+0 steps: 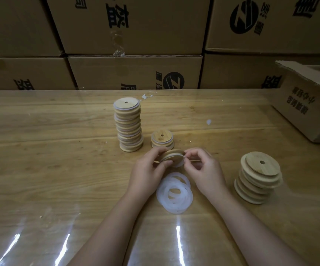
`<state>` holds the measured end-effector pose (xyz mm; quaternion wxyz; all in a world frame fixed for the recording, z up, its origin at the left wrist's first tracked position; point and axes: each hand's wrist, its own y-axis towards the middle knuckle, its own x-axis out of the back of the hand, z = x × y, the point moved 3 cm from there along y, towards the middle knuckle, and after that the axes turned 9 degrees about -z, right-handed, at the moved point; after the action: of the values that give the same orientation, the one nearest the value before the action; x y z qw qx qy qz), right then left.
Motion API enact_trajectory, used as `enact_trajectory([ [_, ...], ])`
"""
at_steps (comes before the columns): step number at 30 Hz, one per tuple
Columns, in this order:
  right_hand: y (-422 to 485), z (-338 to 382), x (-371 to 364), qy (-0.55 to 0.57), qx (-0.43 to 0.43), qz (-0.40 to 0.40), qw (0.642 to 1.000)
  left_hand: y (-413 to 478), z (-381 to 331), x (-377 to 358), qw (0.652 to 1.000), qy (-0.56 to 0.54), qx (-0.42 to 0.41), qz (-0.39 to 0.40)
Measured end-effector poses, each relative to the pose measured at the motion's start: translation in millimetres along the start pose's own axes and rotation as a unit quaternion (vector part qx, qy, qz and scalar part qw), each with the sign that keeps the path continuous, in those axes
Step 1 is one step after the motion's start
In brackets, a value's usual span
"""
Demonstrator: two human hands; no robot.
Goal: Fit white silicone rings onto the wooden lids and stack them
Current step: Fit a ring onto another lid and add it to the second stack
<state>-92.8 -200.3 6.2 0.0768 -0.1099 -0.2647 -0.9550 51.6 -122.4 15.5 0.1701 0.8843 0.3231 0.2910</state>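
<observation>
My left hand point(149, 170) grips a round wooden lid point(171, 157), tilted on edge above the table. My right hand point(203, 167) pinches a white silicone ring at the lid's right rim. A loose pile of white silicone rings point(174, 192) lies on the table just below both hands. A tall stack of ringed lids point(128, 125) stands behind at the left. A short stack of ringed lids point(162, 139) stands right behind the held lid. A stack of bare wooden lids point(259, 177) stands to the right of my right hand.
The wooden table point(59, 150) is covered with a shiny clear film. An open cardboard box point(309, 104) sits at the table's far right. Large cardboard cartons point(134, 72) form a wall along the back edge.
</observation>
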Motion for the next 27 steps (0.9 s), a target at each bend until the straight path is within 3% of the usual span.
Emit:
enact_trajectory([
  [12, 1.1, -4.1, 1.7, 0.004, -0.044, -0.016, 0.999, 1.5, 2.4, -2.4, 0.999, -0.017, 0.014, 0.024],
  [21, 1.1, -2.4, -0.2, -0.042, -0.016, 0.022, 0.999, 3.3, 2.8, -1.4, 0.997, -0.042, 0.049, 0.035],
  [27, 1.7, -8.9, -1.0, -0.022, -0.077, 0.047, 0.996, 3.6, 3.6, -1.0, 0.997, -0.048, 0.053, 0.029],
])
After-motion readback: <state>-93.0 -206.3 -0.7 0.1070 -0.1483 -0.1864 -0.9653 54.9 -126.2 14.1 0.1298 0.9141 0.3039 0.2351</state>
